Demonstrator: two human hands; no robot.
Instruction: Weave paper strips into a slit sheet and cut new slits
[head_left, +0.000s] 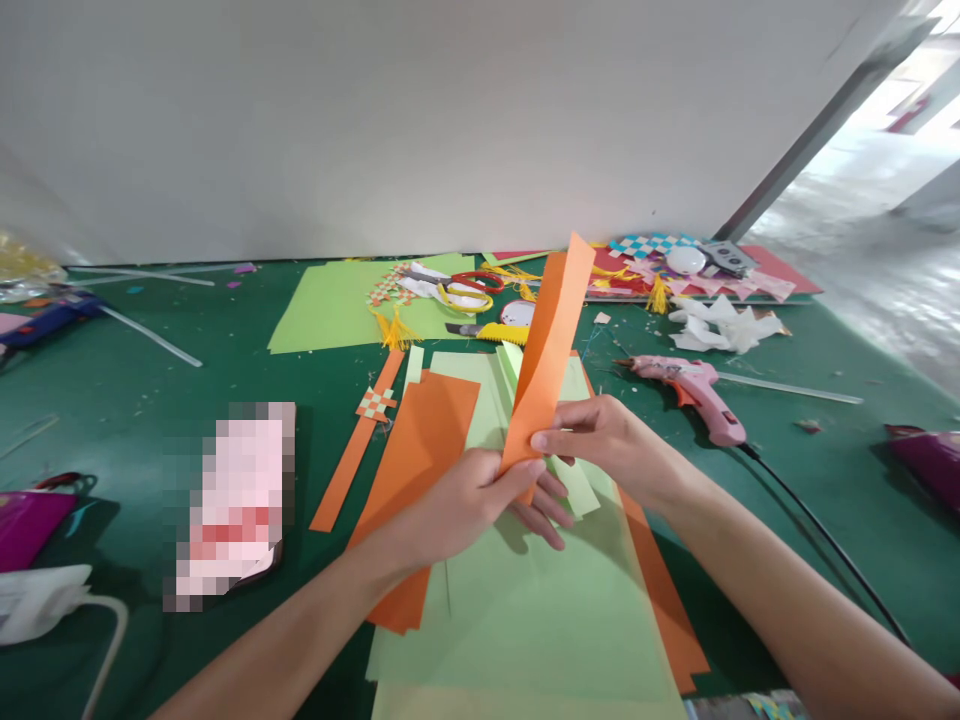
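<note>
A folded strip of orange paper (553, 345) is raised at a slant above the work surface. At its lower end my left hand (499, 495) grips it between thumb and fingers. My right hand (592, 440) pinches its right edge a little higher up. Beneath both hands lie pale green sheets (540, 610), with a few folded light green strips partly hidden behind the orange paper. Left of my left hand rests a stack of orange paper (427, 430). Beside that stack is an orange strip with a small woven checkered piece (375, 403) on it.
A pink glue gun (697, 390) with a cord lies at right. Scissors (465, 285), a yellow utility knife (495, 332) and tassels are toward the back. At left are a blurred pink phone-like object (240, 500) and a blue glue gun (52, 320). A grey partition (375, 130) stands behind.
</note>
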